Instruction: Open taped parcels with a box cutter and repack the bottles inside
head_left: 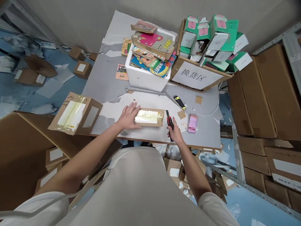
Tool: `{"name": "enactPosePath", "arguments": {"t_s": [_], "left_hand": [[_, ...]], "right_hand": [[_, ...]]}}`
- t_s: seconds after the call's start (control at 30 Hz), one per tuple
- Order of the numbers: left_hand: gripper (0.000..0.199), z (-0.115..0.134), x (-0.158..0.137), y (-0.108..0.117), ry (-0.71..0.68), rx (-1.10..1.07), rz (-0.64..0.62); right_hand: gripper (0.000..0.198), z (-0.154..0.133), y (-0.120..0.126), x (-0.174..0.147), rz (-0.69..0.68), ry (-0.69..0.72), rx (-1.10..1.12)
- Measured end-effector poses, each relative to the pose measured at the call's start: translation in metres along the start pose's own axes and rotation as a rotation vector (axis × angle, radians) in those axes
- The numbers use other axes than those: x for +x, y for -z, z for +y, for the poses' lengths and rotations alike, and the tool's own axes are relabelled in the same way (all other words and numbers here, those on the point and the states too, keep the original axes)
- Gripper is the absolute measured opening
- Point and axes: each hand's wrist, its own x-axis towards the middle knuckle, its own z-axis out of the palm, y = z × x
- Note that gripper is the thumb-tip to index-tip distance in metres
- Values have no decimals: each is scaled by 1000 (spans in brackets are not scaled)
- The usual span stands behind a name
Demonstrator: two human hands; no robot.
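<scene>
Left hand (128, 116): being pressed flat, open, on the taped parcel (149, 117) near the worktop's (207, 131) front edge.
Right hand (175, 133): being closed around a box cutter (169, 121), just beside the parcel.

Short white sleeves, beige top or apron, prob. cloth, bare forearms

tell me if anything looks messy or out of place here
Yes. Torn cardboard scraps lie loose on the table, the stack of books on the white foam box leans unevenly, and boxes and paper litter the floor.
</scene>
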Motion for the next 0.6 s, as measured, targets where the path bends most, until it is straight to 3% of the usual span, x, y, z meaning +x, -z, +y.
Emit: {"name": "enactPosePath", "arguments": {"t_s": [0.07,0.17,0.4,0.6], "left_hand": [[121,4,18,-3,-117,112,-106],[125,8,35,-13,-142,173,-188],[120,6,41,-19,-122,178,-178],[109,6,47,-19,-70,158,-217]], "right_hand": [[73,0,-1,-9,-21,-27,-13],[69,2,-4,-14,-50,-51,58],[69,11,8,-6,-160,-43,184],[66,2,23,-2,-251,-22,58]]}}
